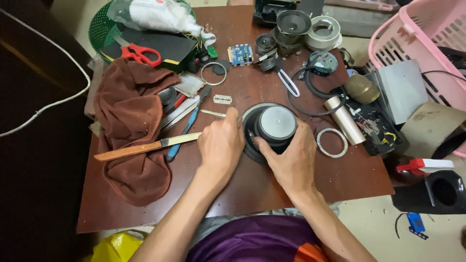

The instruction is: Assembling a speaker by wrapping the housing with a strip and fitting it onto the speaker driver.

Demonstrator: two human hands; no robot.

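Observation:
A round black speaker driver (273, 124) lies magnet side up near the middle of the brown wooden table (252, 182). My right hand (290, 157) grips its near right rim, thumb pressed against the silver magnet. My left hand (221, 143) rests at the driver's left edge with fingers curled; whether it pinches a small tool is hidden. A razor blade (223, 99) and thin metal tweezers (213, 113) lie just beyond my left hand.
A wooden-handled knife (145, 147), blue-handled pliers (187, 127) and a brown cloth (131, 126) lie left. Red scissors (141, 53), a blue circuit board (241, 54), smaller speakers (291, 26), a tape roll (324, 31), a metal ring (332, 142) and a pink basket (427, 39) crowd the back and right.

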